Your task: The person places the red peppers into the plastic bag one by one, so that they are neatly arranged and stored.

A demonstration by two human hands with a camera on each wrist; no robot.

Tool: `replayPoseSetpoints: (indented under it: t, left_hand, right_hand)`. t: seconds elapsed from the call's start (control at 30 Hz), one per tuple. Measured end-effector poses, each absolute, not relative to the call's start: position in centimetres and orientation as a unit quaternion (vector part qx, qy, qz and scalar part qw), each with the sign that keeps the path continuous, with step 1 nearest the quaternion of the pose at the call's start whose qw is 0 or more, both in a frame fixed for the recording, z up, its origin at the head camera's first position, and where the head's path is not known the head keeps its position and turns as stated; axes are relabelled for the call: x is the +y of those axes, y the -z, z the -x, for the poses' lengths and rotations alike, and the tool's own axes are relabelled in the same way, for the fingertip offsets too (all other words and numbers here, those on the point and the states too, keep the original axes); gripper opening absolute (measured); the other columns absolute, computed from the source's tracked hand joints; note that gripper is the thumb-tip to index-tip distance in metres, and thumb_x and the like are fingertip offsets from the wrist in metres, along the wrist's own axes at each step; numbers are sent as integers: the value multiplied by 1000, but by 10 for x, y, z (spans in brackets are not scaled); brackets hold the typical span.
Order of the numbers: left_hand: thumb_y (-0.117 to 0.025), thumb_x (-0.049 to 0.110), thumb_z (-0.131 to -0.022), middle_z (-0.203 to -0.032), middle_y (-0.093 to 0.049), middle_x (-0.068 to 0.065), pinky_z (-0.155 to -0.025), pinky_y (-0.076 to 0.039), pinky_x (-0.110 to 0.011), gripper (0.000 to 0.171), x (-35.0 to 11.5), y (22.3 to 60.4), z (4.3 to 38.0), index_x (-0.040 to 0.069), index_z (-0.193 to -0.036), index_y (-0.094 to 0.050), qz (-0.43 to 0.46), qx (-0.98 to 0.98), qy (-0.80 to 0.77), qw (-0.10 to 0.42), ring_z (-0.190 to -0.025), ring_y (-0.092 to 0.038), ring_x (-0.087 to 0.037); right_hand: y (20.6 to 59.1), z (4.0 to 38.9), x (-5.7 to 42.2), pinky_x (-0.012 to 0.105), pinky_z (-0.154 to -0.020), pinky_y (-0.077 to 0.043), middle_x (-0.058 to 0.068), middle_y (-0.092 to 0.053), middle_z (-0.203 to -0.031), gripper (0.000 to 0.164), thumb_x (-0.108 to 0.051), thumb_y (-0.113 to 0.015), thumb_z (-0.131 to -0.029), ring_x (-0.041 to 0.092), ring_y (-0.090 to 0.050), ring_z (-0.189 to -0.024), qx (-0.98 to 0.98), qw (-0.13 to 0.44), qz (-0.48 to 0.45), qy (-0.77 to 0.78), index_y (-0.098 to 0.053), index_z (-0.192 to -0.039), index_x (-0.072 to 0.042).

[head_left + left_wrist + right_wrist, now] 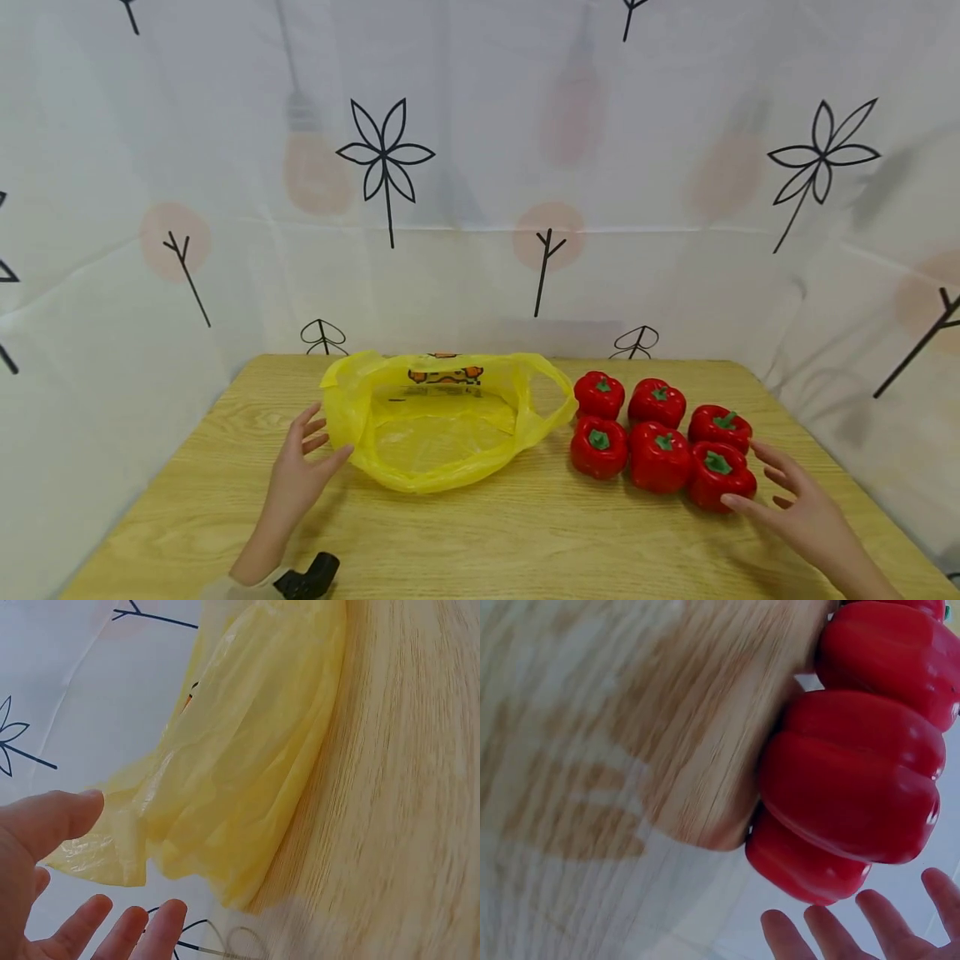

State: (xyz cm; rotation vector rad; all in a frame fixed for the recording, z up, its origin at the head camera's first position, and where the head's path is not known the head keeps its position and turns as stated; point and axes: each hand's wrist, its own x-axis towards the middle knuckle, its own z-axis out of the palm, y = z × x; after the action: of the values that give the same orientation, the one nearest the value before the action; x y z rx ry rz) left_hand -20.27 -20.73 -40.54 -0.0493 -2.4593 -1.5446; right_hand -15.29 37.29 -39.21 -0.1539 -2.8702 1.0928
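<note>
A yellow plastic bag [348, 408] with a printed picture stands with its mouth spread wide on the left half of the table. My left hand [300, 471] is at its left side, thumb and fingers apart and holding nothing. The left wrist view shows the bag's crinkled side [240, 750] beyond the spread fingers. Several red bell peppers with green stems sit in two rows to the right. My right hand [802, 504] is beside the front right bell pepper [722, 487], fingers extended and thumb tip close to its lower edge. In the right wrist view, fingertips are just below the peppers [847, 780].
The wooden table [495, 550] ends against a white patterned cloth [465, 275] at the back. The bag's right handle loop [566, 392] reaches close to the leftmost bell peppers [598, 396]. A black device [311, 577] is on my left wrist.
</note>
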Motion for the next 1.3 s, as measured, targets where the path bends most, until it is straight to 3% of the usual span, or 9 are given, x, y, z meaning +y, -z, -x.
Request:
replayPoseSetpoints:
  t: [0.3, 0.67, 0.93, 1.3]
  left_hand:
    - [-67, 18, -87, -129, -40, -17, -78, -53, -36, 74, -202, 406, 203, 17, -147, -23, -3, -839, 532, 112, -111, -47, -35]
    - [-65, 4, -86, -121, -47, -14, -79, -53, -37, 67, -199, 407, 204, 16, -143, -31, -12, -838, 525, 152, -109, -51, -33]
    - [-64, 0, -86, -116, -50, -13, -68, -51, -17, 59, -197, 409, 205, 14, -138, -38, -16, -818, 546, 184, -102, -53, -30]
    - [-62, -2, -87, -112, -53, -13, -68, -53, -20, 54, -194, 409, 207, 15, -135, -43, -28, -804, 564, 187, -98, -54, -28]
  right_hand:
    - [396, 157, 365, 59, -81, -46, 37, -26, -136, 88, -34, -71, -83, 59, -34, -113, -927, 37, 33, -372, -20, -142, 6]
    - [396, 163, 362, 60, -82, -46, 38, -26, -133, 88, -31, -73, -81, 58, -38, -108, -930, 27, 39, -366, -21, -139, 9]
    - [397, 165, 364, 59, -85, -44, 38, -26, -131, 88, -32, -72, -82, 53, -35, -111, -925, 21, 46, -377, -20, -139, 10]
    - [398, 167, 363, 52, -82, -47, 38, -23, -132, 92, -36, -71, -82, 51, -34, -111, -914, 2, 66, -400, -16, -140, 7]
